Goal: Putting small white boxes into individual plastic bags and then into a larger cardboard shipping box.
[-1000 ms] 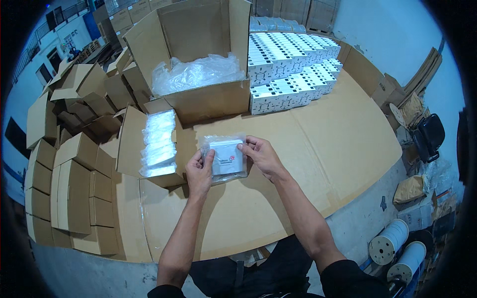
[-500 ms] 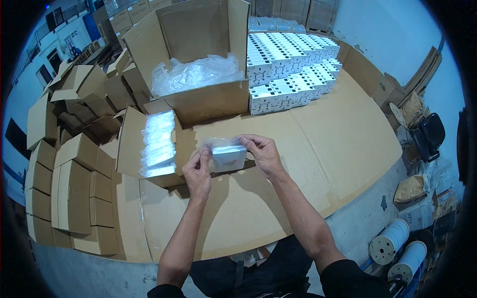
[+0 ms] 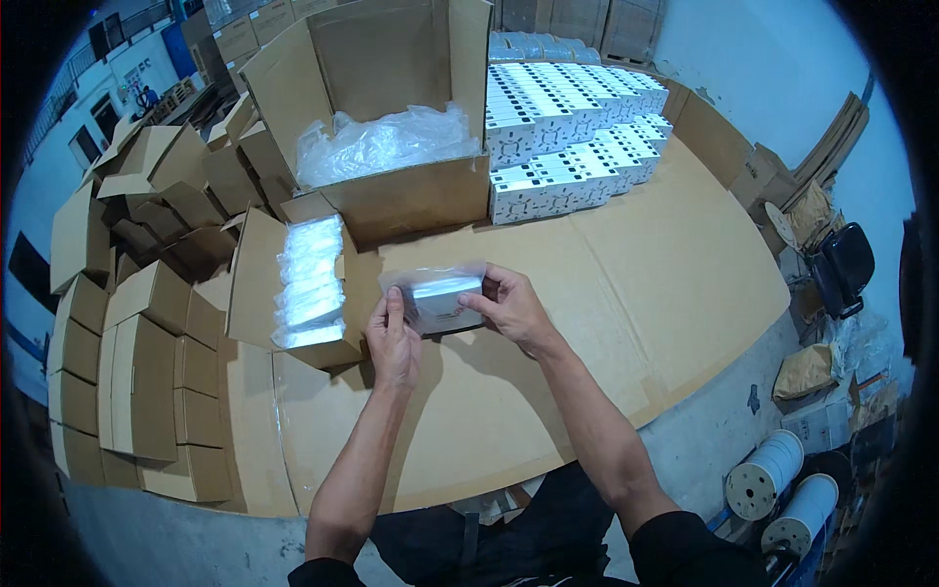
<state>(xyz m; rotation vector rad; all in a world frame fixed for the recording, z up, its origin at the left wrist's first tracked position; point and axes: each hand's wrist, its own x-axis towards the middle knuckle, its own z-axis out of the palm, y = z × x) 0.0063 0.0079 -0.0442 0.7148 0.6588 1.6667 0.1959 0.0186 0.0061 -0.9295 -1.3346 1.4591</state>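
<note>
Even, fairly bright overhead light with a cool bluish cast fills the scene, and the hands throw only soft, short shadows onto the cardboard-covered table (image 3: pixel 606 293). Glare whitens the clear plastic pouch (image 3: pixel 435 296) and the crumpled plastic liner (image 3: pixel 386 142) in the large open carton, washing out what lies beneath. The fisheye lens bends straight edges toward the rim, a black vignette cuts off the corners, and detail turns soft and dim near the border, as at the white spools (image 3: pixel 768 484) at the lower right.
</note>
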